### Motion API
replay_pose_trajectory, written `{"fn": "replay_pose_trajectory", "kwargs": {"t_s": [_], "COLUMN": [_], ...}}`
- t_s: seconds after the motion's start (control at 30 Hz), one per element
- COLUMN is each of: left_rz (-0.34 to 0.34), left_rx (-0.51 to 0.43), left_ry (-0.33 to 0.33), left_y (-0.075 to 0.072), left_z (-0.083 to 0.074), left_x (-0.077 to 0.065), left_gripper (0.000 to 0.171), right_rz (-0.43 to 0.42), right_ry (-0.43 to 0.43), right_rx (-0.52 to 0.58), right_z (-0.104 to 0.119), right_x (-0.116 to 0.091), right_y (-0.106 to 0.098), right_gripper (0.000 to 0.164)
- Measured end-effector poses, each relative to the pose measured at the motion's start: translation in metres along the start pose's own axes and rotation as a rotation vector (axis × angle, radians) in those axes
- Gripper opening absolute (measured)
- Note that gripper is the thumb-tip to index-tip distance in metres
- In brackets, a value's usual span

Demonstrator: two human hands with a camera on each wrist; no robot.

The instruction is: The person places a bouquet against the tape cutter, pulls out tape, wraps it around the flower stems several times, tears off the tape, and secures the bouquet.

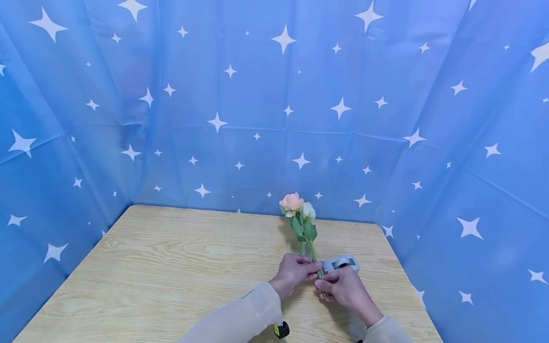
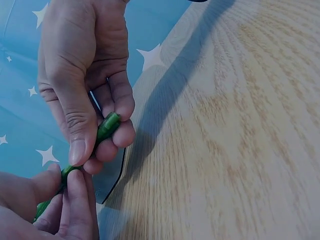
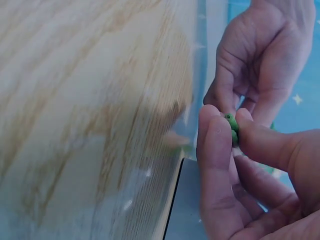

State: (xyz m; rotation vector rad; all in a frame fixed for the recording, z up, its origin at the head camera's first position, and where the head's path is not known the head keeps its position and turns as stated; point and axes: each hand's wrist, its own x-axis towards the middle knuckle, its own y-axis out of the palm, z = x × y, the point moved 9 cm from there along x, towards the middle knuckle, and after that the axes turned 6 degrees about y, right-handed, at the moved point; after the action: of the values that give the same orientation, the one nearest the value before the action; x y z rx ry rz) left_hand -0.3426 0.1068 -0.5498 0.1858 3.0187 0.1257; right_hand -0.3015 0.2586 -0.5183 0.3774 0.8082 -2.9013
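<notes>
Two long-stemmed roses, one peach (image 1: pixel 291 201) and one white (image 1: pixel 309 210), lean toward the back of the table with green leaves below the blooms. My left hand (image 1: pixel 293 272) pinches their green stems (image 1: pixel 312 251) partway down. Just below it, my right hand (image 1: pixel 346 288) holds the lower stems between thumb and fingers. The cut stem ends (image 2: pixel 109 125) poke out past the right hand's fingers in the left wrist view. In the right wrist view the two stem tips (image 3: pixel 231 122) sit side by side. Behind my right hand lies a light grey tape dispenser (image 1: pixel 328 264), partly hidden.
A wooden table (image 1: pixel 184 267) spreads out in front, with blue star-patterned curtains (image 1: pixel 257 95) behind it and on both sides. A small black and yellow object (image 1: pixel 281 329) shows beside my left sleeve, mostly covered.
</notes>
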Motion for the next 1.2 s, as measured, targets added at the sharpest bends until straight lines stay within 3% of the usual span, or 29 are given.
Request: {"fn": "replay_pose_trajectory", "kwargs": {"t_s": [0.17,0.53,0.9,1.2], "left_rz": [-0.016,-0.017,-0.023,-0.033], "left_rx": [0.004,0.036,0.127,0.208], "left_ry": [0.002,0.001,-0.002,0.034], "left_y": [-0.0007,-0.0014,-0.0028,-0.0006], "left_z": [-0.0007,0.0013,0.0069,-0.0027], "left_x": [-0.0001,0.0009,0.0049,0.0022], "left_gripper": [0.016,0.016,0.012,0.012], "right_rz": [-0.029,-0.01,0.032,0.055], "right_ry": [-0.01,0.01,-0.023,-0.027], "right_rx": [-0.035,-0.044,-0.057,-0.082], "right_z": [0.0017,-0.0029,-0.0018,-0.0017], "right_x": [0.0011,0.0048,0.0041,0.0038], "right_y": [0.001,0.0046,0.0077,0.0081], "right_gripper": [0.012,0.012,0.011,0.012]}}
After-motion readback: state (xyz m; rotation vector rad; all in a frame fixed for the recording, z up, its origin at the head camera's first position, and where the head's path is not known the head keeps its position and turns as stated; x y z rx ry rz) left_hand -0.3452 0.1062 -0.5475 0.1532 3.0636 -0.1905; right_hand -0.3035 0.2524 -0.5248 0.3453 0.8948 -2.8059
